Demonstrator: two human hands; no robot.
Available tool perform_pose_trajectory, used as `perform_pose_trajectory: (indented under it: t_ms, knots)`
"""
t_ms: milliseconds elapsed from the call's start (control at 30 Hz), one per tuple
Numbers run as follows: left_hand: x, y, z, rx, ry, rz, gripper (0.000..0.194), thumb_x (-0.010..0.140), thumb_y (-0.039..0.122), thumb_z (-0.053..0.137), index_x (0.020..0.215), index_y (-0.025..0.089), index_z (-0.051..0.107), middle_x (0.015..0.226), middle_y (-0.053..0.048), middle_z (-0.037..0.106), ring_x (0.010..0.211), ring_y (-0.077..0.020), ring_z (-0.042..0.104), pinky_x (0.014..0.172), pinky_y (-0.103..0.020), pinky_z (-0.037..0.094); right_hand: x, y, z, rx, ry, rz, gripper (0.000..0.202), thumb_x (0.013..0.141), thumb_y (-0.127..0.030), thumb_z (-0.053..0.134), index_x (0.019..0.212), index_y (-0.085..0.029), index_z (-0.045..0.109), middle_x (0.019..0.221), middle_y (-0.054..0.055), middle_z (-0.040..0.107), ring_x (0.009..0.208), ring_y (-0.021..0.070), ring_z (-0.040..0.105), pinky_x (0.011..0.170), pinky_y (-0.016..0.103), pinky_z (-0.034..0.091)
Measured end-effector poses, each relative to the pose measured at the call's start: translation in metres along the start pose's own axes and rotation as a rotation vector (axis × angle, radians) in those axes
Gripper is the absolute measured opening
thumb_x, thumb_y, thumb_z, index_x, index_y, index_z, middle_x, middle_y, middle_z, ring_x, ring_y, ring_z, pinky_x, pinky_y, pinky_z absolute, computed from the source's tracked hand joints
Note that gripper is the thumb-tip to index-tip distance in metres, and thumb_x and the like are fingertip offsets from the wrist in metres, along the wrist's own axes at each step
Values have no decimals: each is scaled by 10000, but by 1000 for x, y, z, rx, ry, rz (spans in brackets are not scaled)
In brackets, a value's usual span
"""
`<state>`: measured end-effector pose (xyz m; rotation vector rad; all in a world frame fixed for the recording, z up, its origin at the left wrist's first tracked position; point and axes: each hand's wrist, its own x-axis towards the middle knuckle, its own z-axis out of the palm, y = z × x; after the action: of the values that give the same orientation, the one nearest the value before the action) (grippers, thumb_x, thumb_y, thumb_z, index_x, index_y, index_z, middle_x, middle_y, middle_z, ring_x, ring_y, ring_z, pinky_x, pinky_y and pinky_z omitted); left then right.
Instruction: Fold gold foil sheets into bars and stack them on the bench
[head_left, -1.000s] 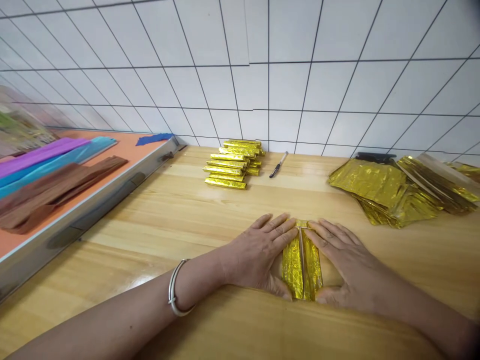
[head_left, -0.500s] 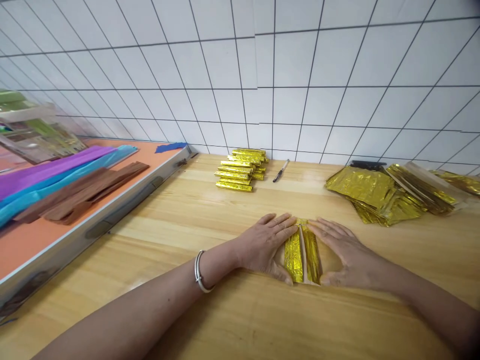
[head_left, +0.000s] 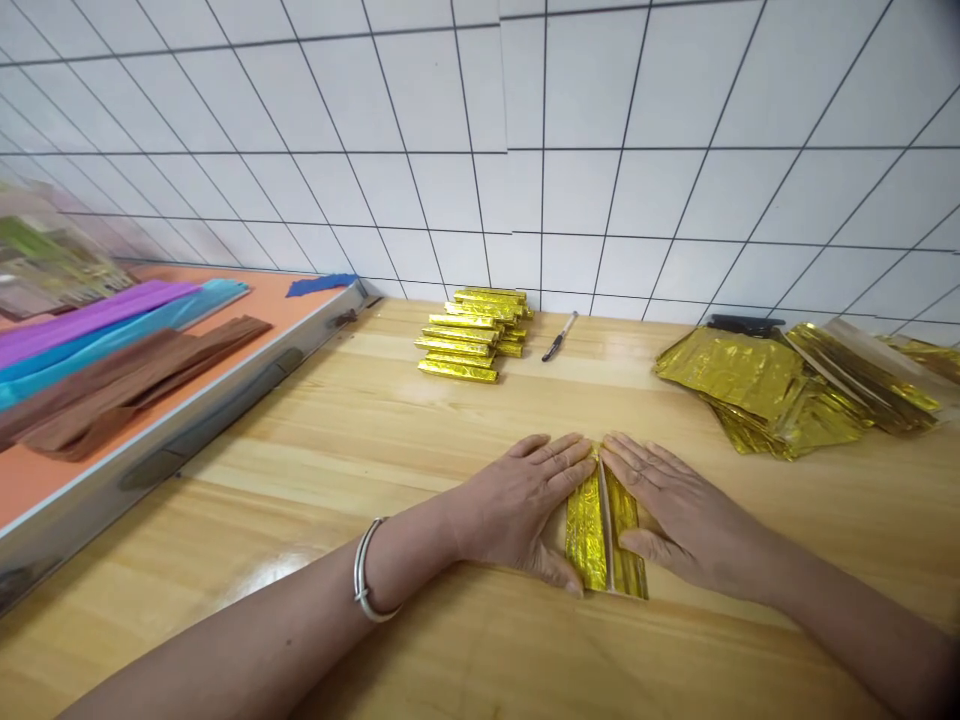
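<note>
A sheet of gold foil paper (head_left: 586,535) lies on the wooden table, its two sides folded inward so that a pale strip shows down the middle. My left hand (head_left: 517,500) rests on its left side, fingers stretched out flat and the thumb near the lower left corner. From the other side my right hand (head_left: 686,510) presses its outstretched fingers on the far right part, with the thumb over the right fold. The fingertips of both hands nearly meet at the far end and cover it.
Folded gold strips (head_left: 457,345) are stacked by the tiled wall, beside a pen (head_left: 559,337). Loose gold foil sheets (head_left: 735,380) lie at the right, with a black object (head_left: 745,325) behind. At left, a raised orange surface (head_left: 300,312) holds brown (head_left: 150,375), blue and purple crepe paper.
My right hand has shifted left over the foil, its fingers closer to the left hand's and its thumb now on the right fold. The view has tilted slightly.
</note>
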<state>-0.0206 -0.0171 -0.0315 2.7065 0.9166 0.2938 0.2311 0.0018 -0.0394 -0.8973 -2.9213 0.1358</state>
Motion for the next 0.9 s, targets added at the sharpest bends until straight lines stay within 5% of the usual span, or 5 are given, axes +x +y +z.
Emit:
perform_pose_trajectory:
  t_ms: [533,900]
  knots:
    - [-2,2,5,97,18,27,1066,640,756,498,1413,105,161,1455,-199,204,1348,-329,174,1073,-462,163,-8,-6,-2,-74,1,2,731,879,-533,346,1438,-110,137,1493,144,131,1365,259,112,1090,439,225]
    - [-10,15,9,183,15,20,891,739,708,426,1403,146,233,1445,-179,249,1340,-327,200,1057,-454,191,-10,-1,5,-44,46,-6,737,871,-554,344,1445,-154,114,1495,106,152,1357,261,157,1091,428,217]
